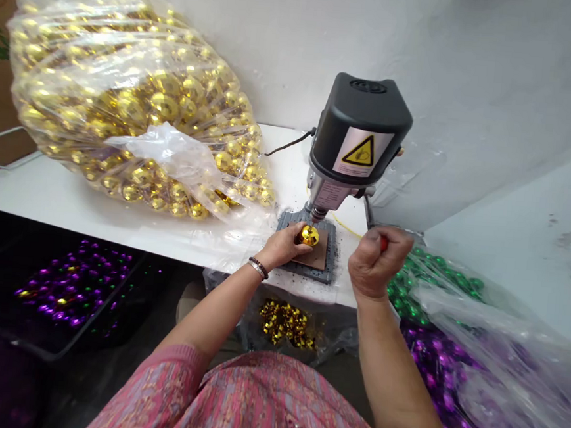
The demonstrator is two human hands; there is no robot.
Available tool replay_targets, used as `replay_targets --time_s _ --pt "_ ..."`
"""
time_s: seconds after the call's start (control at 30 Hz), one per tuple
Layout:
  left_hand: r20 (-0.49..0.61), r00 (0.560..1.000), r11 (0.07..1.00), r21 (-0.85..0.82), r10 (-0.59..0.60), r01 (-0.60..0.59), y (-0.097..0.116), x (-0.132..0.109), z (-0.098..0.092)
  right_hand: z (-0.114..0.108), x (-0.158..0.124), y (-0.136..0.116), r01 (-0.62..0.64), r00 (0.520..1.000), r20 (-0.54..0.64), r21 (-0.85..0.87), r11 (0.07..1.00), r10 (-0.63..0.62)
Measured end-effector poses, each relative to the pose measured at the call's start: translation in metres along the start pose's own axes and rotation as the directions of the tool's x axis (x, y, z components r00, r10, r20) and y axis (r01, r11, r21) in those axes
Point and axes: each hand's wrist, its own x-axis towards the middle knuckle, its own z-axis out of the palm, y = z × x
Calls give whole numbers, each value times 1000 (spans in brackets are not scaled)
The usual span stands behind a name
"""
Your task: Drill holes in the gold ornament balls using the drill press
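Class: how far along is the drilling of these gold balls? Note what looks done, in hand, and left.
Done, seemingly: a small gold heap below the table. In hand: the left hand holds one gold ball under the drill press; the right hand grips its red lever. Left: the big bag, bulging full.

left hand (283,245) pinching forward, right hand (375,264) raised, fisted

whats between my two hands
Head view: the drill's dark base with its brown pad lies between the left hand, holding a gold ball, and the right hand.
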Motion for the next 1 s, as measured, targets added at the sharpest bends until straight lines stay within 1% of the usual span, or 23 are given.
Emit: replay_targets --time_s 0.07,0.1,0.17,0.2,0.27,0.33,0.43,0.47,0.5,0.53,0.57,0.6,0.67,0.7,0.73,0.77,0.83,0.87,0.9,0.93,0.97,1.0 --pt "-15 1000 998 -57 -3 3 -1 0 1 2 19 -4 -71 997 -18 27 997 71" --pt "-19 1000 995 -97 -12 10 -2 0 2 2 31 -7 -135 991 -7 56 989 136" --pt "-6 1000 983 -180 -27 25 -2 -1 2 4 57 -12 -192 981 32 56 980 190" --pt "6 1000 978 -209 -23 23 -2 -3 1 5 68 -13 -256 965 85 66 964 250" --pt "27 999 973 -229 18 -11 -1 -8 -2 6 84 -16 -327 940 128 76 942 316" --pt "40 994 974 -208 104 -94 -1 -18 -7 6 90 -18 -371 922 148 73 926 358" --pt "63 970 961 -168 234 -221 -8 -35 -18 5 88 -18 -392 911 161 57 918 379" --pt "59 966 958 -160 251 -239 -13 -40 -22 5 86 -18 -392 911 162 55 918 379" --pt "35 969 960 -150 243 -236 -18 -44 -27 5 85 -18 -388 913 162 56 920 375" --pt "-13 977 969 -130 211 -211 -23 -45 -32 4 83 -18 -384 914 163 59 921 371" --pt "-85 984 982 -94 158 -166 -28 -43 -38 4 82 -17 -383 915 161 65 922 369" --pt "-171 981 994 -40 96 -104 -33 -39 -45 4 81 -17 -384 915 160 72 920 369" --pt "-331 944 994 102 -7 43 -39 -21 -58 4 80 -16 -390 914 158 85 917 374" --pt "-375 926 979 176 -33 106 -42 -10 -64 3 80 -16 -395 912 160 87 915 378" --pt "-388 921 959 243 -40 144 -43 2 -70 2 80 -17 -397 911 161 87 914 381" --pt "-377 925 943 295 -33 154 -45 14 -75 2 80 -17 -398 910 162 84 913 382" --pt "-358 934 938 322 -1 124 -47 33 -81 0 81 -19 -388 913 167 68 919 373" --pt "-394 919 951 288 7 115 -48 39 -81 -1 81 -19 -377 916 170 58 924 363" --pt "-470 883 968 218 -6 123 -50 43 -80 -2 81 -20 -364 920 177 49 930 350" --pt "-571 819 984 108 -56 143 -52 45 -77 -3 81 -20 -350 923 185 43 936 337" --pt "-665 732 985 -44 -152 164 -54 45 -73 -4 80 -20 -338 927 188 42 940 325" --pt "-713 643 960 -225 -278 166 -57 44 -68 -4 79 -20 -325 932 186 46 945 311"
